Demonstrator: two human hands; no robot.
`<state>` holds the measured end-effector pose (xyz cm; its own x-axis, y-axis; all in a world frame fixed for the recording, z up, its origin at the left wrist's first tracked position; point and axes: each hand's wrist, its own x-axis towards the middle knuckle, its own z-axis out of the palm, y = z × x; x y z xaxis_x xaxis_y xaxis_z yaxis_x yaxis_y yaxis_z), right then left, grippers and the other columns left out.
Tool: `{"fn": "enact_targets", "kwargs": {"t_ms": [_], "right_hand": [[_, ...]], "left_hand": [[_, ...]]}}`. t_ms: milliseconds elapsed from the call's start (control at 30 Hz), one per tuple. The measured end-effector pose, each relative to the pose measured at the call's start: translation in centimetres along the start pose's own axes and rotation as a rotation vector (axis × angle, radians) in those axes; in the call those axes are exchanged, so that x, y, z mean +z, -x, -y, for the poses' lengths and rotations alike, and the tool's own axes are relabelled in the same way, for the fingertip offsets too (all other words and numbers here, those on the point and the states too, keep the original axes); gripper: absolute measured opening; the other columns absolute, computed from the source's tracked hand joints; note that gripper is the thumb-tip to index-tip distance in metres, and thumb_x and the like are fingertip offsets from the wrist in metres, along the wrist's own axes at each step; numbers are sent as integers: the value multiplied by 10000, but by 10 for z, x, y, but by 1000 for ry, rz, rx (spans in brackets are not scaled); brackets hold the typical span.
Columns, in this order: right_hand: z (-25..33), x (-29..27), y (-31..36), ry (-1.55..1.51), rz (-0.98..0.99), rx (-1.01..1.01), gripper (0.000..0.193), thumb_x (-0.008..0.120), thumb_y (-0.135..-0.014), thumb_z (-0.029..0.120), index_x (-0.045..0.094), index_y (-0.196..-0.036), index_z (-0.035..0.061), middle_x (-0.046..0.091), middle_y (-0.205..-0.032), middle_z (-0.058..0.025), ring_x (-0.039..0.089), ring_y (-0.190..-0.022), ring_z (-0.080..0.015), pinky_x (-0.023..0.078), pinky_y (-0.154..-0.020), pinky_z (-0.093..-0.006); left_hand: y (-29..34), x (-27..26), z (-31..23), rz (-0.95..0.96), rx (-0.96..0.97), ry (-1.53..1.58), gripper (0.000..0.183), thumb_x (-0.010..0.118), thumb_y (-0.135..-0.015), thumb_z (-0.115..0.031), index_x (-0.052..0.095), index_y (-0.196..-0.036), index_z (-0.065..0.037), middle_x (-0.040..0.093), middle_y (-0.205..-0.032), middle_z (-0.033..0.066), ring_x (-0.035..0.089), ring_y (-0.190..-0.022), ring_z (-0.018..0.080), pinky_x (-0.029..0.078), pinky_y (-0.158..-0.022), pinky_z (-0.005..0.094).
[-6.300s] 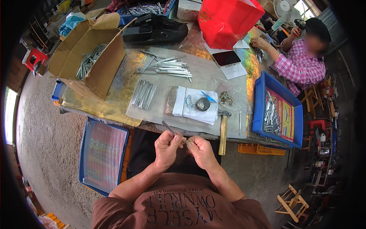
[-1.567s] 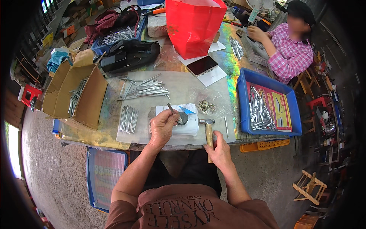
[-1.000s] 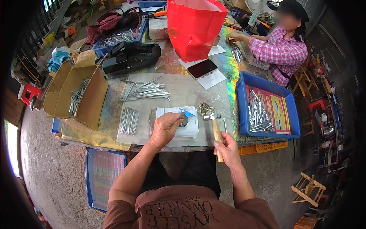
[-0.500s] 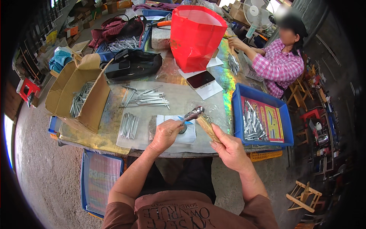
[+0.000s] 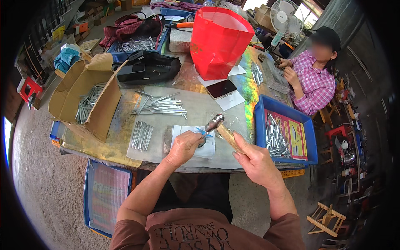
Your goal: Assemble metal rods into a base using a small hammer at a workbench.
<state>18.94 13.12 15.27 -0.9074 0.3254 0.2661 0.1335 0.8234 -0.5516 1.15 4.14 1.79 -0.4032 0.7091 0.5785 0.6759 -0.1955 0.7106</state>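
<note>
My right hand (image 5: 257, 163) is closed around the wooden handle of a hammer (image 5: 228, 136). Its rounded metal head tilts to the upper left, just in front of my left hand (image 5: 184, 147). That hand is closed in a pinch on a thin metal rod (image 5: 204, 136), mostly hidden by my fingers and the hammer head. Beneath lies a white paper pad (image 5: 205, 151) with a dark round piece on it. Left of the pad, several silver rods (image 5: 141, 136) lie side by side. A looser heap of rods (image 5: 164, 105) is behind them.
A cardboard box (image 5: 104, 110) of rods stands left, a blue tray (image 5: 313, 146) of rods right. Farther back are a black bag (image 5: 154, 70), a red bag (image 5: 218, 46) and a phone (image 5: 221, 88). A co-worker in a checked shirt (image 5: 316, 81) sits at the far right.
The hammer head has shifted slightly and now covers more of the rod at my left fingertips. The co-worker's hands have drawn back toward their body. The whole view has shifted a little.
</note>
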Motion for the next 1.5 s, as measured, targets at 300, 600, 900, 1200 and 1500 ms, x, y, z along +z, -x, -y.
{"fn": "enact_targets", "kwargs": {"t_ms": [300,600,900,1200,1500], "right_hand": [[-25,15,37,-567,-78,591,454,508,-805,36,382,-1241,42,479,-612,-3,440,-441,-63,377,-401,-216],[-78,89,85,-1272,-167,906,460,511,-804,67,375,-1243,77,478,-599,-61,415,-374,-114,329,-327,-227],[-77,120,83,-1187,-266,873,533,485,-816,118,270,-1304,106,528,-628,-85,475,-414,-128,384,-363,-234],[-68,118,77,-608,-87,859,528,423,-854,175,203,-1324,81,529,-600,-63,498,-436,-113,410,-401,-228],[-91,94,87,-435,-155,810,399,456,-861,245,447,-1158,-22,551,-649,-56,493,-488,-75,405,-452,-202]], "left_hand": [[1,-2,-2,3,-34,10,88,611,-690,-21,570,-768,-9,555,-664,108,548,-609,240,435,-555,305],[1,-1,-2,-5,-62,7,94,609,-702,-15,571,-786,2,553,-663,117,545,-608,245,433,-562,299],[7,2,7,-19,-471,346,85,570,-784,-65,580,-791,18,601,-717,61,527,-588,101,422,-547,231],[14,-6,7,-269,-738,984,148,554,-821,-139,538,-777,2,586,-737,93,544,-603,116,446,-549,216],[32,-51,11,-253,-722,550,125,572,-799,-104,560,-821,18,556,-637,26,511,-547,80,416,-507,205]]}}
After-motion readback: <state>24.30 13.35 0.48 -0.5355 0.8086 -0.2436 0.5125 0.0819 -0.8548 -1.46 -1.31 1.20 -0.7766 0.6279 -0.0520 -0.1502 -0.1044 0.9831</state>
